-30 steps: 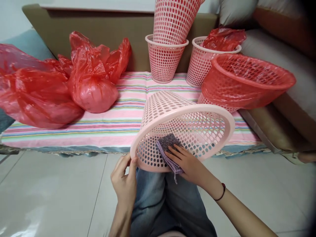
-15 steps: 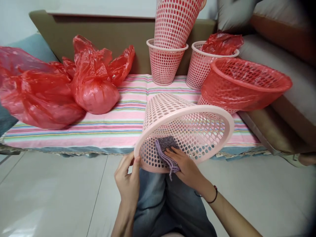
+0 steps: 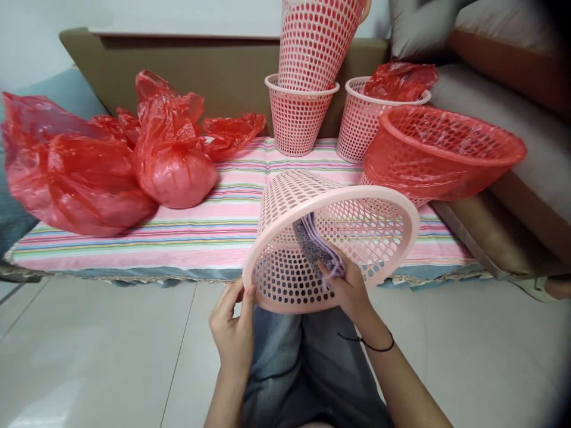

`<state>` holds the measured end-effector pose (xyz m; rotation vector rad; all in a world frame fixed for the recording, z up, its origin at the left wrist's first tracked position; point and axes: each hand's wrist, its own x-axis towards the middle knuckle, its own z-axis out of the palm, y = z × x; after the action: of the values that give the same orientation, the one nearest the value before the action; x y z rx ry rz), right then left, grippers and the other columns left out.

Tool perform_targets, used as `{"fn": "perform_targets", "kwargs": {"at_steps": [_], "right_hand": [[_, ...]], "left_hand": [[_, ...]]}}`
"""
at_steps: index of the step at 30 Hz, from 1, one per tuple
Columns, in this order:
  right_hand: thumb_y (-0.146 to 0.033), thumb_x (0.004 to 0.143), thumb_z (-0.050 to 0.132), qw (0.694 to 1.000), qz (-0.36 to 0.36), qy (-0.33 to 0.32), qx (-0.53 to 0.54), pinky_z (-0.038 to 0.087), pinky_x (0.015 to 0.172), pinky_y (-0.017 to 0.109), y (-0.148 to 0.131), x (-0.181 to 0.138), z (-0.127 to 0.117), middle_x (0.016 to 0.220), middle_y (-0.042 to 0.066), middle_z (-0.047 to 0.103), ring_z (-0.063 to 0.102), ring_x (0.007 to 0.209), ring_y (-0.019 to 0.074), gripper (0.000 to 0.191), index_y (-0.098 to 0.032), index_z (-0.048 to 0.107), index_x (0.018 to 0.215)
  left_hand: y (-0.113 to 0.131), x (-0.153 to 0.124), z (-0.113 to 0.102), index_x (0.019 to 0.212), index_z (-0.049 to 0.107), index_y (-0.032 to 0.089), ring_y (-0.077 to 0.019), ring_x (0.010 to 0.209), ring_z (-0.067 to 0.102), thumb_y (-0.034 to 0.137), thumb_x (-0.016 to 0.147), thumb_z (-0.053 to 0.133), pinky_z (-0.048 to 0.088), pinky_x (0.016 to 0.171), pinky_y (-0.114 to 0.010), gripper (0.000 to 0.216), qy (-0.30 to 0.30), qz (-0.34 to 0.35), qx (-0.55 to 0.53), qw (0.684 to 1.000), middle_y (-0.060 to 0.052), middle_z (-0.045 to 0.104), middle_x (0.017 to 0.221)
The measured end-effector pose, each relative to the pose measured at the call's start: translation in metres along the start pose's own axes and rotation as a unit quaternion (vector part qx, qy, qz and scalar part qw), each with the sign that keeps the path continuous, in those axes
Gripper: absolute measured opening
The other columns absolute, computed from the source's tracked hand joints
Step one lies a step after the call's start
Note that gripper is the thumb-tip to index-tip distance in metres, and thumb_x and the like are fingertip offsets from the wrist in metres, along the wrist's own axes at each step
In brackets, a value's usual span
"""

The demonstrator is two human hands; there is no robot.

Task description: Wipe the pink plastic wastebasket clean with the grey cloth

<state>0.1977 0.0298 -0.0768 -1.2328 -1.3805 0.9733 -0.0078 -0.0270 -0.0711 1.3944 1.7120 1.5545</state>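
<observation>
A pale pink perforated plastic basket point(image 3: 383, 205) lies tipped on its side over my lap, its mouth facing me. My left hand point(image 3: 232, 330) pinches the rim at its lower left. Inside the basket my right hand point(image 3: 352, 288) grips a folded purple-grey cloth point(image 3: 314, 246), held on edge against the inner wall. A dark band circles my right wrist.
A striped pink cloth point(image 3: 134, 241) covers the low table ahead. Tied red plastic bags point(image 3: 169, 160) lie at its left. Stacked pink baskets point(image 3: 297, 116) and a second one with a red bag point(image 3: 363, 128) stand behind. A red-lined basket point(image 3: 441, 151) lies at the right, by a sofa.
My right hand has turned and slid deeper into the basket, lifting the cloth from flat to on edge. The left hand stays on the rim. A flap of the red bag has dropped onto the table.
</observation>
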Motion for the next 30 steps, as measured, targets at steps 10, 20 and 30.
{"fn": "perform_targets", "kwargs": {"at_steps": [10,20,30], "right_hand": [[-0.003,0.064,0.052,0.932,-0.024,-0.239,-0.272,0.028,0.117,0.052,0.022,-0.008,0.026,0.151,0.014,0.042,0.031,0.144,0.0305,0.078,-0.012,0.047,0.141],[-0.002,0.054,0.052,0.926,-0.049,-0.236,-0.291,0.027,0.116,0.055,0.028,0.001,0.031,0.154,0.012,0.036,0.029,0.143,0.0323,0.092,-0.014,0.044,0.144],[-0.012,0.083,0.063,0.951,-0.012,-0.304,-0.05,0.026,0.118,0.052,0.002,-0.026,0.012,0.146,0.004,0.049,0.031,0.144,0.0232,0.055,-0.031,0.057,0.134]], "left_hand": [[0.002,0.0,-0.002,0.093,0.072,0.021,-0.0127,0.075,0.056,0.031,0.089,0.06,0.043,0.069,-0.023,0.016,-0.012,-0.005,0.007,1.0,0.0,0.064,0.081],[0.005,-0.001,-0.003,0.096,0.068,0.021,-0.013,0.077,0.054,0.03,0.091,0.057,0.043,0.071,-0.022,0.015,-0.056,0.009,0.01,0.998,0.0,0.061,0.083],[-0.001,0.0,0.001,0.108,0.066,0.021,-0.0175,0.095,0.059,0.035,0.091,0.057,0.046,0.084,-0.027,0.023,-0.024,-0.009,-0.021,0.999,-0.005,0.064,0.101]]}}
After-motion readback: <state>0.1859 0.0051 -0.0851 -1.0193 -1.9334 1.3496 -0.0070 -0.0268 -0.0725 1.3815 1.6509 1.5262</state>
